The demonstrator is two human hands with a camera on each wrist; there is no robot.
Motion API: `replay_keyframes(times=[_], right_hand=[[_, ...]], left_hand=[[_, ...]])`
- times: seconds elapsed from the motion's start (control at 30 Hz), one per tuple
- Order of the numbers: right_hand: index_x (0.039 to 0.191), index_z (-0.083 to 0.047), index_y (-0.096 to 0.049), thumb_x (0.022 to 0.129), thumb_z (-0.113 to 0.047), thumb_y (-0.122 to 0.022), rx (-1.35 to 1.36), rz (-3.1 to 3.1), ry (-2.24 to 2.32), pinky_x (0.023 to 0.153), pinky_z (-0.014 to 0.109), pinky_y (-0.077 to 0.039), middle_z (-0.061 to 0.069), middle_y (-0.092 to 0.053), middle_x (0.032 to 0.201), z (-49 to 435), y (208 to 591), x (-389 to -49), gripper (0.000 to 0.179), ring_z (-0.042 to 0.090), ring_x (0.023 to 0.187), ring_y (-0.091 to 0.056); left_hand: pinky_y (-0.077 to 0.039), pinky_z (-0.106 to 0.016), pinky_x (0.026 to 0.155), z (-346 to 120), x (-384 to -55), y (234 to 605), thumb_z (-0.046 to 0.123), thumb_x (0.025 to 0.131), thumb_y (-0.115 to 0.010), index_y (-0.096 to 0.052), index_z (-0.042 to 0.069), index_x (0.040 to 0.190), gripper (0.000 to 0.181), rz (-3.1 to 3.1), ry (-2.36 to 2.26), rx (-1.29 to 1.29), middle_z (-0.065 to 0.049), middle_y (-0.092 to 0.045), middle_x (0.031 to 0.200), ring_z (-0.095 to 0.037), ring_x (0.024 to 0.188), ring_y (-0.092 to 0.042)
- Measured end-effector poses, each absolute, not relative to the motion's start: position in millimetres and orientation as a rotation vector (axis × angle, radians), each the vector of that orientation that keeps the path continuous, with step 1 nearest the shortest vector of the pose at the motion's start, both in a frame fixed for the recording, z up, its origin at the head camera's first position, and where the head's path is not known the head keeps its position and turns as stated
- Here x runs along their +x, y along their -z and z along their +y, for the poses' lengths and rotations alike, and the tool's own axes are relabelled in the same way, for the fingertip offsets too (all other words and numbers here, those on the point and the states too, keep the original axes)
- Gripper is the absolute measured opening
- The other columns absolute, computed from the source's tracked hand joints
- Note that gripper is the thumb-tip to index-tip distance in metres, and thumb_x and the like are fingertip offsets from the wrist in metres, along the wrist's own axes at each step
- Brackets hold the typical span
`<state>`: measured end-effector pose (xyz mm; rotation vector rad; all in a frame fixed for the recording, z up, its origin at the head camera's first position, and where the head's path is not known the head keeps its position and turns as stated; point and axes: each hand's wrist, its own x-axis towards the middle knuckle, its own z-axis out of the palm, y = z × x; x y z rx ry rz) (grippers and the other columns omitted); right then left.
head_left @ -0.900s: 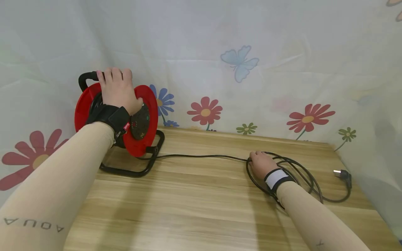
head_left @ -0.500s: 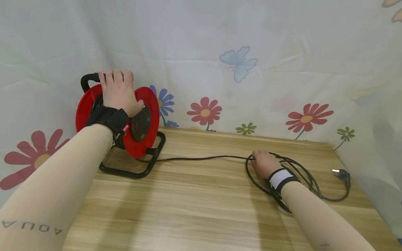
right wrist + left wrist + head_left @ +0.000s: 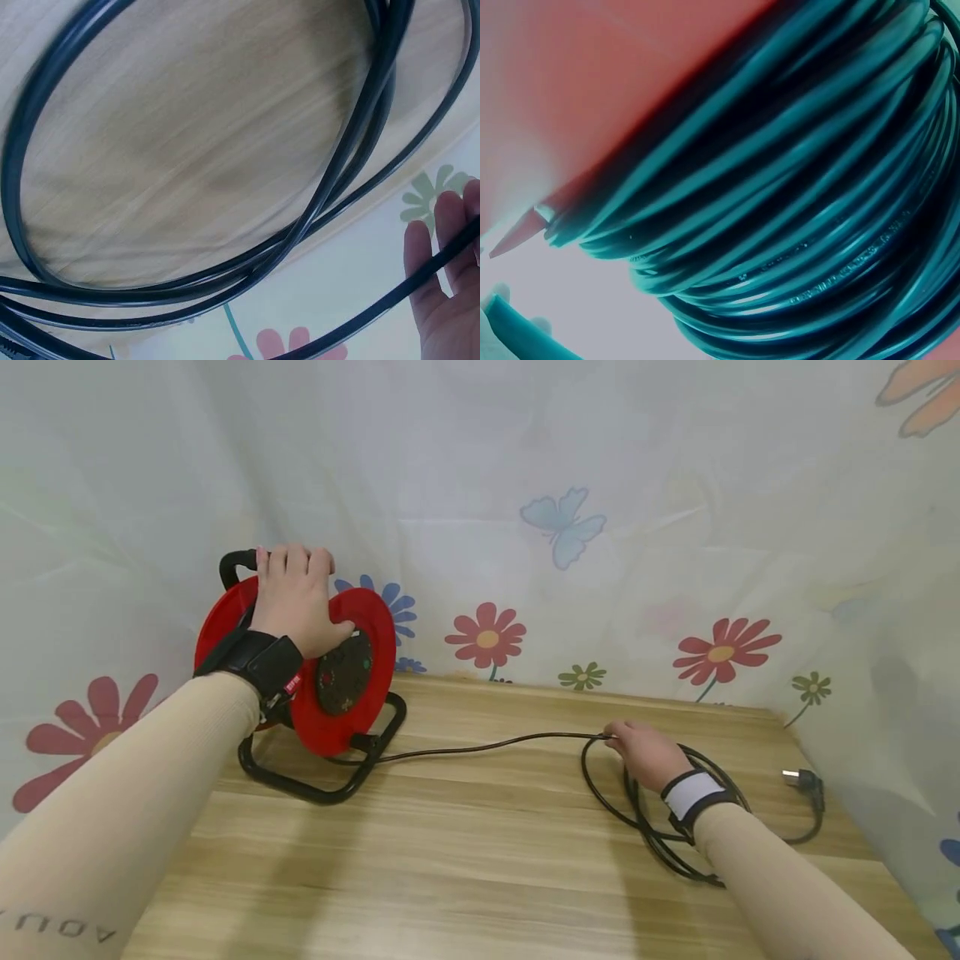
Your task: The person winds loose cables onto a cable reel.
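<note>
A red cable reel (image 3: 377, 639) stands on a black tubular frame at the left of the table. My left hand (image 3: 296, 606) lies over its top, fingers at the black handle (image 3: 232, 564) and thumb by the dark socket panel. In the left wrist view, black cable (image 3: 780, 217) is wound beside the red flange (image 3: 607, 82). A single run of cable (image 3: 465, 749) leads from the reel's foot to my right hand (image 3: 648, 756), which holds it. The right wrist view has the cable (image 3: 360, 322) crossing my fingers (image 3: 421, 262); the thumb is hidden there.
Loose cable loops (image 3: 660, 852) lie under and around my right wrist. The black plug (image 3: 808, 782) rests near the table's right edge. A flower-printed sheet (image 3: 450, 468) hangs behind the wooden table (image 3: 450, 860) and along its right side.
My right hand has shifted a little rightward with the cable, and the loops below it have spread toward me. The left hand stays on the reel; the head view has tilted slightly.
</note>
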<state>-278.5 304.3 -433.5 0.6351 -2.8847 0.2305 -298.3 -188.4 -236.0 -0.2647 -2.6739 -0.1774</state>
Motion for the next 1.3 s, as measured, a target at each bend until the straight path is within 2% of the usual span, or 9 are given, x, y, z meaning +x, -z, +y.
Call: replay_keyframes(times=[0.13,0.23,0.53,0.8,1.1,1.17,1.3], right_hand=[[0.091,-0.007,-0.06,0.096,-0.017,-0.056,0.606,-2.91,-0.219,0.053,0.034,-0.043,0.004,-0.055,0.073,311.5,431.4,-277.4,0.012,0.016,0.061,-0.049],[0.088,-0.006,-0.06,0.096,-0.017,-0.055,0.588,-2.934,-0.207,0.052,0.032,-0.04,0.003,-0.051,0.07,315.5,429.5,-276.5,0.014,0.016,0.059,-0.045],[0.087,-0.004,-0.06,0.096,-0.015,-0.055,0.547,-2.988,-0.225,0.053,0.033,-0.042,0.002,-0.055,0.068,326.0,423.9,-275.3,0.015,0.015,0.059,-0.047],[0.088,-0.004,-0.06,0.096,-0.015,-0.055,0.566,-2.983,-0.215,0.054,0.034,-0.042,0.003,-0.055,0.069,330.3,420.2,-275.8,0.014,0.016,0.06,-0.048],[0.088,-0.005,-0.06,0.097,-0.015,-0.054,0.546,-2.99,-0.202,0.055,0.035,-0.044,0.003,-0.058,0.07,331.9,412.0,-274.7,0.014,0.015,0.06,-0.05],[0.088,-0.004,-0.06,0.096,-0.015,-0.055,0.54,-2.989,-0.202,0.055,0.035,-0.044,0.003,-0.058,0.07,330.9,410.2,-274.2,0.014,0.016,0.059,-0.05],[0.087,-0.004,-0.06,0.096,-0.014,-0.055,0.508,-2.992,-0.213,0.053,0.035,-0.042,0.004,-0.058,0.068,326.9,407.1,-273.0,0.014,0.016,0.057,-0.049]], left_hand=[[-0.003,-0.067,0.111,-184.1,-300.6,235.8,0.027,0.071,-0.077,-0.039,-0.001,0.123,0.07,-2.681,0.206,-0.32,-0.03,-0.039,0.124,-0.046,0.127,-0.022],[-0.003,-0.067,0.111,-180.3,-302.6,234.6,0.026,0.071,-0.077,-0.039,0.0,0.123,0.07,-2.687,0.223,-0.374,-0.029,-0.039,0.127,-0.045,0.128,-0.021],[-0.007,-0.066,0.112,-170.4,-299.7,232.7,0.029,0.07,-0.079,-0.04,0.003,0.119,0.068,-2.668,0.236,-0.562,-0.022,-0.043,0.118,-0.041,0.126,-0.027],[-0.007,-0.065,0.112,-175.1,-287.1,227.6,0.031,0.069,-0.08,-0.04,0.003,0.12,0.071,-2.666,0.25,-0.681,-0.021,-0.043,0.12,-0.041,0.124,-0.027],[-0.012,-0.063,0.111,-172.9,-276.3,224.1,0.027,0.069,-0.08,-0.039,0.002,0.118,0.069,-2.626,0.252,-0.802,-0.02,-0.042,0.117,-0.038,0.12,-0.029],[-0.015,-0.063,0.11,-173.2,-273.5,224.1,0.026,0.068,-0.081,-0.039,0.002,0.117,0.068,-2.608,0.253,-0.836,-0.019,-0.043,0.115,-0.037,0.119,-0.03],[-0.029,-0.059,0.101,-172.7,-269.8,224.8,0.024,0.067,-0.081,-0.04,0.002,0.114,0.067,-2.582,0.252,-0.869,-0.018,-0.043,0.113,-0.034,0.114,-0.032]])
